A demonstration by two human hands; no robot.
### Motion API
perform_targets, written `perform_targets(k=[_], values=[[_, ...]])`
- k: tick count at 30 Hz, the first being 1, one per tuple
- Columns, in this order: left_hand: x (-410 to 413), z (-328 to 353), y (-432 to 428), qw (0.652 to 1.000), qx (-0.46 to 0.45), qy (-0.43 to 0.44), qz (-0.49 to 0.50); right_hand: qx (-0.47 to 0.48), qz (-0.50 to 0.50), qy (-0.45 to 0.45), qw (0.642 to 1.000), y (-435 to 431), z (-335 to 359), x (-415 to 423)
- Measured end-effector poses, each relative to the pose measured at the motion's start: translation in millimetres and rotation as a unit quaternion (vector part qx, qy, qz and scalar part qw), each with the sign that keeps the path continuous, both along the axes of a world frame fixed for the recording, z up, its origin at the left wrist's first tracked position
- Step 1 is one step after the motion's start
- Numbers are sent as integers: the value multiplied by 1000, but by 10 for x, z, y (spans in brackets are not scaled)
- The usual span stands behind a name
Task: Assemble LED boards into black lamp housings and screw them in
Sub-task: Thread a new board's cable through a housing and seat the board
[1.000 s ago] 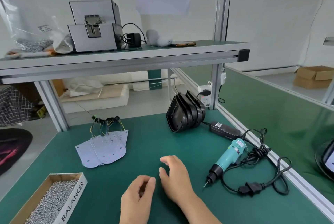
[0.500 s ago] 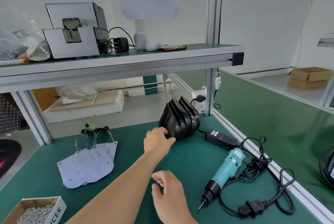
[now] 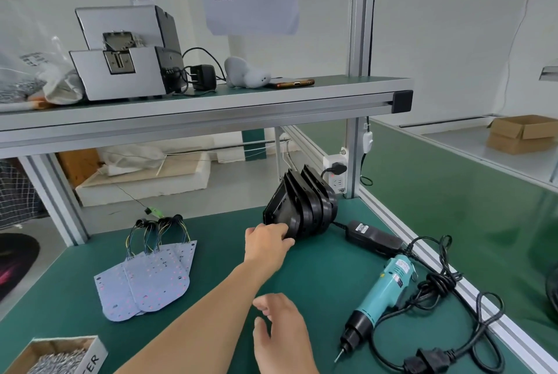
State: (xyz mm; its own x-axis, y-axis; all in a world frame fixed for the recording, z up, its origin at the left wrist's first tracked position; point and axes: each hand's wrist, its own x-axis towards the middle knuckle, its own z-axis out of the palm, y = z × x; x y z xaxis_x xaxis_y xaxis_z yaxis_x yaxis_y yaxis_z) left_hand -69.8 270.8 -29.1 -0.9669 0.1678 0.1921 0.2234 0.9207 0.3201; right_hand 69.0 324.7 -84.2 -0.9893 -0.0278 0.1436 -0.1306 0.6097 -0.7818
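— Left hand [image 3: 265, 242]?
— Stretched forward, fingers curled round the lower edge of the front housing [image 3: 279, 209], nearest in the upright black stack [image 3: 317, 201] on the surface [image 3: 317, 271].
— Right hand [image 3: 283, 331]?
— Hovering, fingers loose and spread, holding nothing. Just right of them, the screwdriver [image 3: 383, 292].
— LED boards [image 3: 151, 277]?
— Fanned flat, well left of both hands' fingers.

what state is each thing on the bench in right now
stacked black plastic lamp housings, standing on edge, nested
left hand, gripping the front housing
right hand, open, holding nothing
white flat LED boards, lying flat, overlapping
teal electric screwdriver, lying unheld
cardboard screw box, open
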Motion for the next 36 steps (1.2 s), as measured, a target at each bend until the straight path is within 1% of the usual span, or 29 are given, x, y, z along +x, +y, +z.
perform_targets(k=[2, 6, 8, 10, 12, 16, 19, 21, 27, 29, 30, 31, 32, 33, 34, 35, 36], values=[[119, 0, -138, 999, -35, 31, -13, -16, -19, -3, 1000, 3, 8, 17], [480, 9, -432, 988, -126, 74, -47, -91, -69, 13, 993, 13, 18, 70], [696, 0, -599, 979, -172, 81, -67, -110, -87, 31, 990, 11, 25, 67], [957, -9, -747, 965, -225, 106, -79, -131, -103, 50, 985, 6, 47, 76], [1205, -18, -856, 958, -245, 118, -92, -150, -117, 59, 980, 0, 71, 99], [1603, -47, -974, 932, -305, 159, -117, -151, -128, 24, 980, -9, 154, 164], [1819, -83, -1000, 914, -334, 182, -142, -125, -122, 1, 985, -12, 185, 182], [1935, -100, -997, 908, -343, 186, -151, -110, -124, -11, 986, -17, 186, 185], [2111, -86, -1039, 923, -301, 195, -137, -86, -117, -37, 989, -1, 182, 188], [2072, -63, -1082, 938, -265, 186, -120, -78, -121, -38, 989, -4, 179, 179], [2041, -41, -1118, 958, -205, 175, -102, -76, -123, -38, 989, -3, 176, 172], [1974, -12, -1164, 977, -118, 161, -70, -76, -125, -38, 989, 1, 174, 165], [1868, 34, -1229, 992, -24, 119, -24, -79, -125, -39, 988, 4, 172, 158], [1734, 74, -1323, 995, 58, 78, 34, -82, -124, -41, 988, 8, 166, 153], [1567, 96, -1439, 989, 109, 48, 93, -86, -125, -41, 988, 10, 161, 147], [1382, 113, -1561, 980, 124, 16, 153, -89, -126, -40, 987, 11, 155, 140], [1192, 124, -1683, 971, 120, -17, 206, -90, -126, -38, 987, 10, 150, 133]])
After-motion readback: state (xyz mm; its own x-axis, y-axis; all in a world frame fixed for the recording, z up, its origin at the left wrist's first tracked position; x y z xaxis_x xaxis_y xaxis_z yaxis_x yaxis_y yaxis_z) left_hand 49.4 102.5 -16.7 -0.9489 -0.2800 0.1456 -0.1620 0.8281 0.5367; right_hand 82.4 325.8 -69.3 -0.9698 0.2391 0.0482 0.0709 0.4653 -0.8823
